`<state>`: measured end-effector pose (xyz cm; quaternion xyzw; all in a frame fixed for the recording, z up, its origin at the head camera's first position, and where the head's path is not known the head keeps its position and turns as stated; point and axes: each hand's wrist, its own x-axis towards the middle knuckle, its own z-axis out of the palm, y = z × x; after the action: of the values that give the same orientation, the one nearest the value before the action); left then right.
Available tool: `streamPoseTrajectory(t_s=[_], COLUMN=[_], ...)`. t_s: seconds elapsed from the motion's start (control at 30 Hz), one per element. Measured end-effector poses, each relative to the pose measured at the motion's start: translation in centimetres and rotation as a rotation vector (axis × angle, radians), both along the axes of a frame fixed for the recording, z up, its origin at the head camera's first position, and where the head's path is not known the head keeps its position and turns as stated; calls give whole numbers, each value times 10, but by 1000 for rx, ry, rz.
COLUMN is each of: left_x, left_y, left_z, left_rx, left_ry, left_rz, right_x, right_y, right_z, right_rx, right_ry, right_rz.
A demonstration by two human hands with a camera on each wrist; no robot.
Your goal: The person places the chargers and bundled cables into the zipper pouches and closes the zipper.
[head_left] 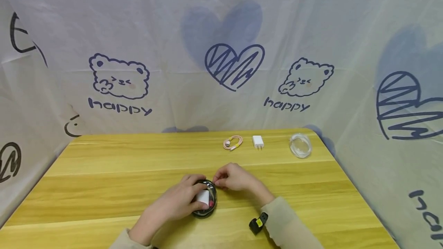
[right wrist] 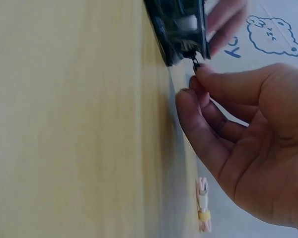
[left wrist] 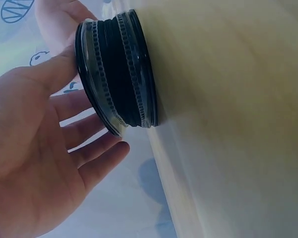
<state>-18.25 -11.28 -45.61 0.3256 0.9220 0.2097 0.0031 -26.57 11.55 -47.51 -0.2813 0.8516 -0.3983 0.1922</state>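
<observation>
A round black case [head_left: 213, 203] with a clear top lies on the wooden table. Through its top show a white block [head_left: 202, 196] and a small red piece. My left hand [head_left: 180, 199] holds the case from the left, thumb and fingers spread over its top and rim. In the left wrist view, zipper teeth run along the side of the case [left wrist: 120, 74], with a dark band between. At the far right rim of the case, my right hand [head_left: 235, 178] pinches the small dark zipper pull [right wrist: 196, 63] between thumb and forefinger.
Toward the table's back edge lie a coiled pink cable [head_left: 233, 142], a white plug adapter [head_left: 257, 141] and a coiled clear-white cable [head_left: 300, 145]. A printed cloth [head_left: 173, 41] hangs behind and beside the table. A black band with a yellow mark [head_left: 258, 223] sits by the right wrist.
</observation>
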Motion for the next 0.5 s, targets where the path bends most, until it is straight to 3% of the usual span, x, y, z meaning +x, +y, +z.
streamPoseTrajectory(t_s=[0.13, 0.33, 0.5], left_x=[1, 0, 2], left_y=[-2, -3, -1], left_z=[1, 3, 4], left_rx=[1, -18, -18], left_ry=[-9, -83, -85], left_rz=[-16, -50, -35], right_x=[1, 1, 1], right_y=[-3, -3, -2], right_z=[-3, -3, -2], right_rx=[-5, 2, -1], right_ry=[11, 20, 27], right_rz=[-18, -24, -15])
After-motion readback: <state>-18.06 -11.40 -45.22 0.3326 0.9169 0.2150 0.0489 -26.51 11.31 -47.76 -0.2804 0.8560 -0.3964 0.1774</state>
